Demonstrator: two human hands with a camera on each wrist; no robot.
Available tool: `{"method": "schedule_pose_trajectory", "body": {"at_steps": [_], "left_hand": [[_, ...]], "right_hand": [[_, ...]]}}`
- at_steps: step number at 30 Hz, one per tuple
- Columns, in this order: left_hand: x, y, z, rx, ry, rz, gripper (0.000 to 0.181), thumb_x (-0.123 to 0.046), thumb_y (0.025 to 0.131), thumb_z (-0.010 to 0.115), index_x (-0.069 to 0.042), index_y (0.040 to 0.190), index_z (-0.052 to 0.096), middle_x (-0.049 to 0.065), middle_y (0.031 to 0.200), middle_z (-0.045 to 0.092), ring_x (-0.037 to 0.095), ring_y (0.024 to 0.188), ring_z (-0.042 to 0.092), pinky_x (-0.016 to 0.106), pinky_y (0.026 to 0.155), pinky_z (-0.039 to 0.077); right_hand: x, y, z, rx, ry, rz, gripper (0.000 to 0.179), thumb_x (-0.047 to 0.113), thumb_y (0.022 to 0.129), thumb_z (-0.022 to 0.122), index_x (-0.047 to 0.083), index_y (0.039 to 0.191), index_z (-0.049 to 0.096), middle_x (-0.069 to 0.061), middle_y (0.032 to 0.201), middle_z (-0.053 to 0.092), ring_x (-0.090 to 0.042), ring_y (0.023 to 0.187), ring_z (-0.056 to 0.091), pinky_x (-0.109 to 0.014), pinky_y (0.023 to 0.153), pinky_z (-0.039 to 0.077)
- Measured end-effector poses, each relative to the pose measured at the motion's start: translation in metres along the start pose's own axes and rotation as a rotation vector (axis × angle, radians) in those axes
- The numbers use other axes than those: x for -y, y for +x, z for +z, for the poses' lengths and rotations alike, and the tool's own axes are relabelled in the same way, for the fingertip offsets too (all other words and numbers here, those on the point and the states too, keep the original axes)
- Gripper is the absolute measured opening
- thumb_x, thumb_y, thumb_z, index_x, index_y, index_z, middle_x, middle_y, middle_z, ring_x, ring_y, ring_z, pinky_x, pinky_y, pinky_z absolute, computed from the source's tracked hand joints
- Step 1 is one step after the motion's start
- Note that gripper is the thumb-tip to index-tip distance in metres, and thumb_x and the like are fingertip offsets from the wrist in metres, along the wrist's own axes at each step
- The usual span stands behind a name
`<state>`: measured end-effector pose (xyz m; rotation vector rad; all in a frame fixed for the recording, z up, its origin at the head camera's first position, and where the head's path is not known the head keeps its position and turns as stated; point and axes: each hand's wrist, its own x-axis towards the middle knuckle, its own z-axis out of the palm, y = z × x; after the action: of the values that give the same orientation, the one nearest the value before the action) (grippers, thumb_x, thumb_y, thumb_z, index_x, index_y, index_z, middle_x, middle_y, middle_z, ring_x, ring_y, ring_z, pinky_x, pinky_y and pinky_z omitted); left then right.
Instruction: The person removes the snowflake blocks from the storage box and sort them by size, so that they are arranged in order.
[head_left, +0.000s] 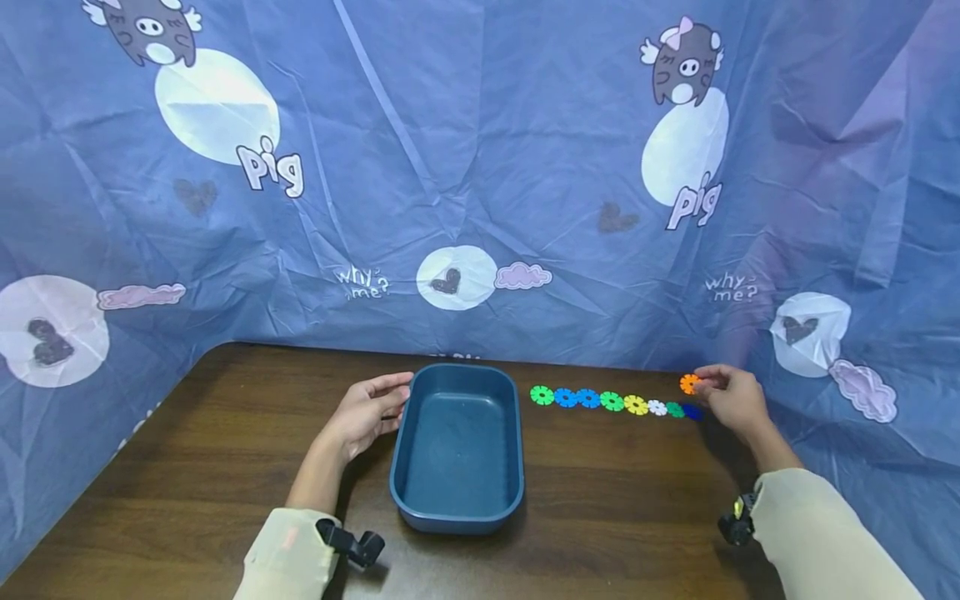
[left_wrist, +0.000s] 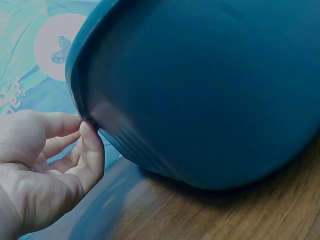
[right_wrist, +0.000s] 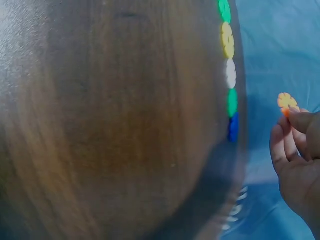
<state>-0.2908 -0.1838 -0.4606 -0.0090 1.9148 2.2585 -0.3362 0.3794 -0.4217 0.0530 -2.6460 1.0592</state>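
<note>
My left hand (head_left: 369, 414) pinches the left rim of a dark blue-green plastic basin (head_left: 457, 450); the left wrist view shows thumb and fingertips meeting at that rim. Nothing lies inside the basin. Between thumb and fingers, my right hand (head_left: 731, 398) holds an orange snowflake disc (head_left: 689, 384) raised over the right end of a row of discs. From left to right the row has a light green disc (head_left: 542, 396), two blue ones, another green, a yellow disc (head_left: 636, 405), a white disc (head_left: 657, 407), a darker green disc (head_left: 676, 410) and a dark blue disc (head_left: 692, 412).
A brown wood-grain table (head_left: 615, 508) carries the basin and the row, which lies near its far edge. Behind it hangs a blue printed curtain (head_left: 480, 167). Each sleeve has a black camera mount (head_left: 351, 543) at the wrist.
</note>
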Motion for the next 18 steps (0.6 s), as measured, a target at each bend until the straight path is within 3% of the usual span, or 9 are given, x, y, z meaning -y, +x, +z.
{"method": "schedule_pose_trajectory", "body": {"at_steps": [3, 10, 13, 18], "left_hand": [[-0.001, 0.0, 0.0, -0.001, 0.007, -0.001, 0.044, -0.007, 0.105, 0.057, 0.003, 0.147, 0.049, 0.0, 0.092, 0.064, 0.011, 0.076, 0.061, 0.026, 0.068, 0.055], [-0.002, -0.001, 0.0, 0.0, 0.007, -0.009, 0.045, -0.008, 0.105, 0.058, 0.002, 0.147, 0.049, 0.0, 0.093, 0.063, 0.011, 0.075, 0.06, 0.026, 0.068, 0.055], [-0.001, -0.001, 0.0, -0.001, 0.011, -0.01, 0.044, -0.008, 0.105, 0.058, 0.002, 0.147, 0.049, 0.0, 0.092, 0.063, 0.011, 0.075, 0.06, 0.026, 0.068, 0.055], [0.0, 0.001, 0.0, 0.0, 0.003, -0.003, 0.044, -0.006, 0.104, 0.057, 0.003, 0.147, 0.049, -0.001, 0.09, 0.064, 0.011, 0.075, 0.061, 0.026, 0.068, 0.055]], "right_hand": [[-0.01, -0.004, 0.0, -0.05, 0.08, 0.085, 0.025, -0.006, 0.095, 0.061, -0.017, 0.117, 0.064, -0.02, 0.092, 0.072, -0.003, 0.068, 0.064, -0.017, 0.06, 0.054], [-0.035, -0.012, 0.007, -0.164, 0.301, 0.306, 0.033, -0.009, 0.095, 0.057, -0.018, 0.127, 0.057, 0.005, 0.078, 0.07, 0.002, 0.065, 0.063, -0.018, 0.062, 0.057], [-0.041, -0.017, 0.008, -0.182, 0.322, 0.385, 0.036, -0.009, 0.094, 0.056, -0.017, 0.13, 0.056, 0.007, 0.077, 0.069, 0.001, 0.066, 0.064, -0.02, 0.063, 0.057], [-0.046, -0.021, 0.011, -0.188, 0.349, 0.438, 0.039, -0.012, 0.093, 0.055, -0.017, 0.131, 0.055, 0.004, 0.077, 0.07, -0.002, 0.065, 0.065, -0.021, 0.061, 0.057]]}}
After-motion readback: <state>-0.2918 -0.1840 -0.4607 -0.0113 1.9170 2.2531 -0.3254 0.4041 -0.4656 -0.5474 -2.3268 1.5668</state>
